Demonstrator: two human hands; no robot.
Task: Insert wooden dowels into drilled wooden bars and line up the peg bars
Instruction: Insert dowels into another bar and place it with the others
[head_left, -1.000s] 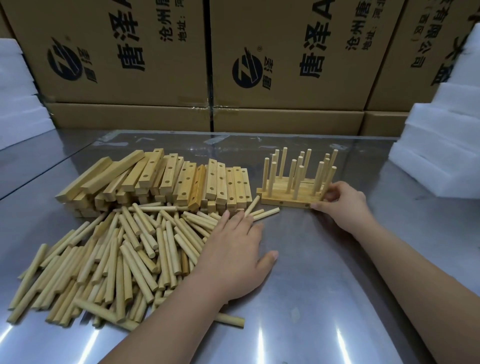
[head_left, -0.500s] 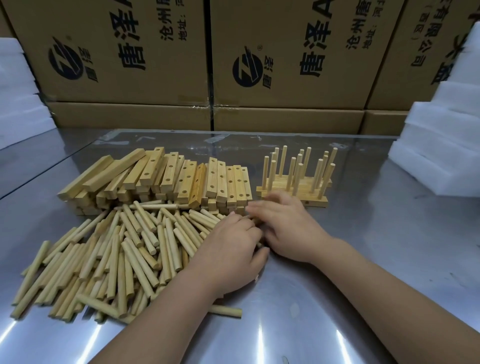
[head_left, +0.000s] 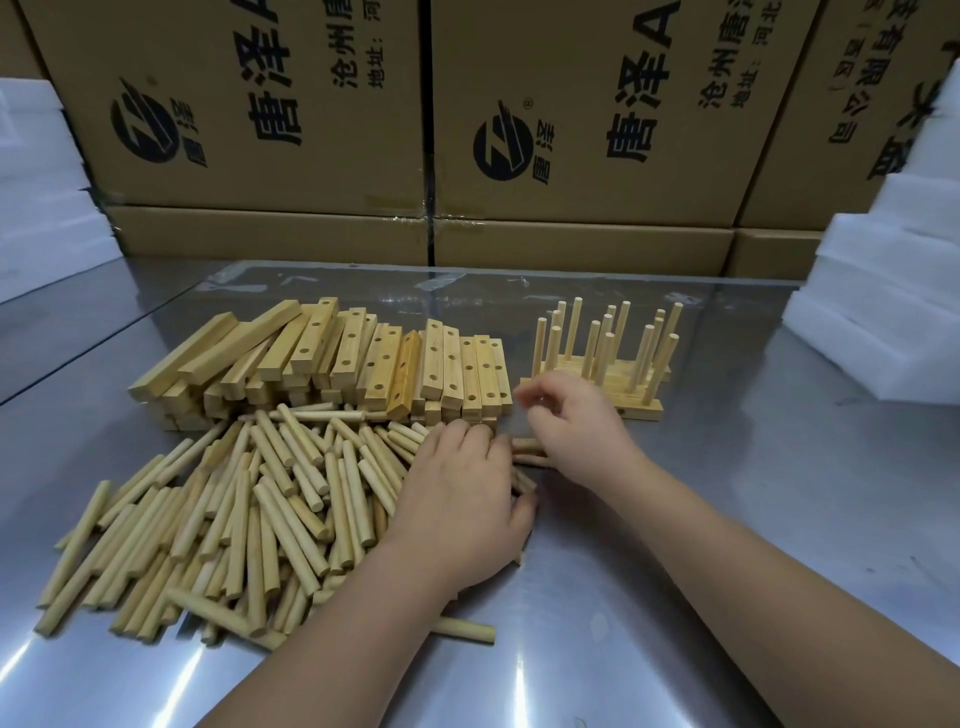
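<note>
A heap of loose wooden dowels (head_left: 234, 519) lies on the steel table at the left. Behind it is a stack of drilled wooden bars (head_left: 363, 358). To the right stand the finished peg bars (head_left: 608, 374), side by side with their dowels upright. My left hand (head_left: 462, 504) lies palm down on the right edge of the heap, its fingers and thumb curled round a few dowels. My right hand (head_left: 571, 426) hovers beside the right end of the bar stack, in front of the peg bars. Its fingers are blurred and reach toward the bars, and I see nothing in them.
Printed cardboard boxes (head_left: 571, 130) form a wall along the back of the table. White foam blocks (head_left: 878, 312) are stacked at the right, and more foam (head_left: 36, 197) at the left. One stray dowel (head_left: 462, 631) lies near my left forearm.
My right hand left the peg bars, came down to the dowels beside my left hand, then rose toward the bar stack. My left hand's fingers curled round dowels.
</note>
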